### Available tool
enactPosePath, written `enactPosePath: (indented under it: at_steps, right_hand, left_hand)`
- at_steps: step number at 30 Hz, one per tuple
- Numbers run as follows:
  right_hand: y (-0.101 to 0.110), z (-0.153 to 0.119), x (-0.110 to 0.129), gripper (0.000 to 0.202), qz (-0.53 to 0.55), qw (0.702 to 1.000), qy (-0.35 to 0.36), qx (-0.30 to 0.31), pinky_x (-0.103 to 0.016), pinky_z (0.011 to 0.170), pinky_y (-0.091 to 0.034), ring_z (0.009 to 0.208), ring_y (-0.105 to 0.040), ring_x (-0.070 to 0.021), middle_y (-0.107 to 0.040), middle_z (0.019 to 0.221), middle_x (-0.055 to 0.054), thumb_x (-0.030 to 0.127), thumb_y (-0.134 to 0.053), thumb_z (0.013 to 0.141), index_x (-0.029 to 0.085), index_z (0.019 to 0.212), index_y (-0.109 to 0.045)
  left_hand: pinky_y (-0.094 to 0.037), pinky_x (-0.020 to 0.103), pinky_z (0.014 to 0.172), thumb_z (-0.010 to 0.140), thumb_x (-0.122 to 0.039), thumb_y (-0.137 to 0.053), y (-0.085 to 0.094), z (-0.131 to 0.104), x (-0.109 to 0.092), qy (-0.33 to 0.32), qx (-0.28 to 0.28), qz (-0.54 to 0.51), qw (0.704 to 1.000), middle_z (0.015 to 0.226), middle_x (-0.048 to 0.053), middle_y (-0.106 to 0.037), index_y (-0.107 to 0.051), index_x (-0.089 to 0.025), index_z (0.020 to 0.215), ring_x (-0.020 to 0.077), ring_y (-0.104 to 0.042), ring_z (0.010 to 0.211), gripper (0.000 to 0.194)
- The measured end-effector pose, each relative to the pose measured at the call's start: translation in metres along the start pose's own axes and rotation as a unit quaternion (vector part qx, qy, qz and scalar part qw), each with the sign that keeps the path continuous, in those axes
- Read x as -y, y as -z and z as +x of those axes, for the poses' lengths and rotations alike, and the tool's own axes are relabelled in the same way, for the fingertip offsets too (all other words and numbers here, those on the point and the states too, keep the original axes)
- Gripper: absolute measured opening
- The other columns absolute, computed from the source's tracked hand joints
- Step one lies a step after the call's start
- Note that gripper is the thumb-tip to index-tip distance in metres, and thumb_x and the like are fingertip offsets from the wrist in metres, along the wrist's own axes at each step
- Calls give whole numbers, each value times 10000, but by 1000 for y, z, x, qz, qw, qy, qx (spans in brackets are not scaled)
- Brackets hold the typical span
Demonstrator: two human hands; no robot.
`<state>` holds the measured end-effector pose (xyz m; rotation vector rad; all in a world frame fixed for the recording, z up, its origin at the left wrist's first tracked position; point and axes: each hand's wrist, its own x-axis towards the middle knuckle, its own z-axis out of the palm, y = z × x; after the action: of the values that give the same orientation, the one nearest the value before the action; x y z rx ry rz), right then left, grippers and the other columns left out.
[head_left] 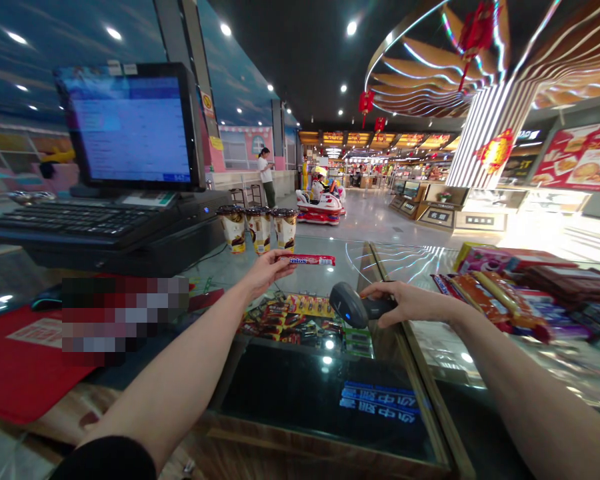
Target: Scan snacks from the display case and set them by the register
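Above the glass counter, my left hand (271, 269) is closed on one end of a red Mentos roll (316, 260), which points to the right. My right hand (395, 300) grips the handle of a black barcode scanner (349, 305) with a small blue light. The scanner's head is to the left of that hand, lower than the roll and apart from it. Just beyond my left hand stand three lidded cups (259, 230) in a row. Under the glass, small colourful packages (285, 320) show below the roll.
A monitor (130, 127) and black keyboard (75, 220) stand at the left, with a red mat (10, 360) nearer. Packaged snacks (510, 293) lie on the right counter. Beyond the counter, a person (267, 177) stands near a red-and-white ride (320, 205).
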<state>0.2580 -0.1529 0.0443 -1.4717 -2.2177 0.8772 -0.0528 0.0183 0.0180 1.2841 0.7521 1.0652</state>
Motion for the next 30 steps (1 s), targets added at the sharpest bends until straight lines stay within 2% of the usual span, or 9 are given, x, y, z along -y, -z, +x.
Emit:
enactPosePath:
  at_steps: [3, 5, 7, 10, 14, 16, 19, 26, 30]
  right_hand:
    - [3, 1, 1, 555, 45, 999, 4, -20, -387, 972, -439, 1108, -578, -240, -630, 1205, -79, 450, -651, 806, 221, 1304, -569]
    - [3, 7, -2, 492, 69, 996, 12, -60, -411, 1005, -432, 1153, -567, -242, -618, 1262, -86, 466, -555, 879, 231, 1311, -569]
    - [3, 20, -5, 441, 69, 991, 17, -116, -420, 1023, -427, 1165, -567, -236, -623, 1270, -85, 422, -513, 908, 230, 1299, -582]
    - [1, 45, -6, 405, 43, 987, -7, -152, -410, 1026, -428, 1131, -590, -233, -647, 1235, -106, 298, -518, 900, 175, 1277, -605]
    - [-1, 81, 10, 429, 42, 987, -80, -131, -326, 955, -464, 1039, -630, -198, -686, 1150, -121, 179, -497, 884, 113, 1297, -590]
    - [-3, 96, 23, 428, 54, 983, -115, -133, -299, 882, -484, 991, -642, -188, -703, 1098, -112, 202, -484, 900, 125, 1309, -584]
    - [-7, 113, 41, 364, 48, 981, -154, -110, -242, 726, -481, 930, -648, -179, -705, 1053, -91, 208, -498, 888, 141, 1209, -657]
    - [-19, 136, 64, 313, -38, 983, -156, -84, -215, 594, -401, 871, -620, -169, -705, 978, -89, 194, -455, 894, 123, 1057, -712]
    - [-22, 148, 71, 306, -155, 975, -149, -49, -234, 647, -429, 852, -626, -190, -714, 958, -116, 179, -455, 883, 101, 969, -738]
  left_hand:
    - [-545, 347, 929, 819, -90, -665, 0, -1, -1, 4, 2, 0, 1000, 987, 64, -700, -597, -142, 1021, 145, -710, 869, 219]
    - [-544, 350, 930, 816, -94, -671, -1, -2, -1, 6, 6, 1, 1000, 977, 68, -704, -597, -142, 1024, 142, -709, 861, 225]
    - [-544, 351, 927, 811, -102, -682, -1, -3, -2, 9, 12, 1, 1000, 970, 71, -706, -599, -142, 1020, 141, -708, 854, 229]
    - [-550, 353, 909, 806, -117, -693, -1, -5, -2, 13, 20, 3, 1000, 964, 66, -702, -604, -147, 1004, 144, -707, 849, 219]
    - [-559, 332, 866, 804, -137, -698, 1, -7, -2, 11, 16, 24, 1000, 956, 54, -695, -609, -159, 986, 142, -704, 844, 203]
    - [-562, 312, 833, 805, -141, -697, 3, -6, -1, 14, 9, 39, 999, 951, 53, -692, -608, -163, 987, 140, -702, 838, 204]
    - [-562, 281, 780, 813, -127, -677, 7, -4, 0, 14, -6, 64, 998, 942, 49, -685, -607, -163, 993, 131, -697, 815, 197]
    - [-532, 274, 722, 766, -168, -712, 17, 0, 1, -7, -16, 140, 990, 846, 31, -664, -621, -162, 946, 133, -668, 752, 201]
    - [-494, 279, 731, 754, -198, -680, 31, 7, 6, -76, -31, 272, 959, 768, 13, -650, -674, -169, 916, 151, -614, 742, 165]
